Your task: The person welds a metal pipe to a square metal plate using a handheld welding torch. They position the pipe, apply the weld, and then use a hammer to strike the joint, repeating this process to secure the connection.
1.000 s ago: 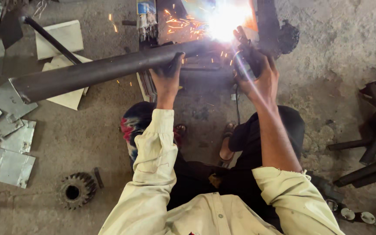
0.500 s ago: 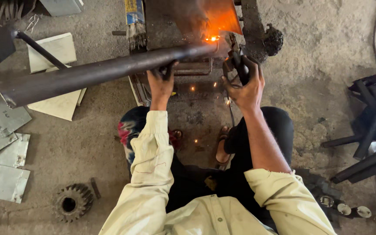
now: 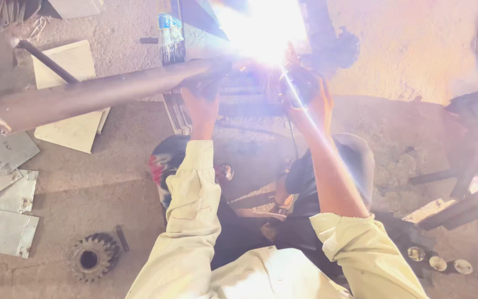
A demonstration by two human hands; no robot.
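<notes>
Left hand grip wrapped round near end of long steel pipe, pipe slanting left across concrete floor, far end over pale sheets. Far left: flat metal plates, toothed gear on floor. No containers seen. Right hand grip closed on dark welding holder, fingers partly lost in glare. Versus half second ago: small orange glow now blinding white arc, washing out joint.

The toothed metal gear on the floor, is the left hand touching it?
No, the toothed metal gear lies apart on the floor while the left hand grips the long metal pipe.
</notes>
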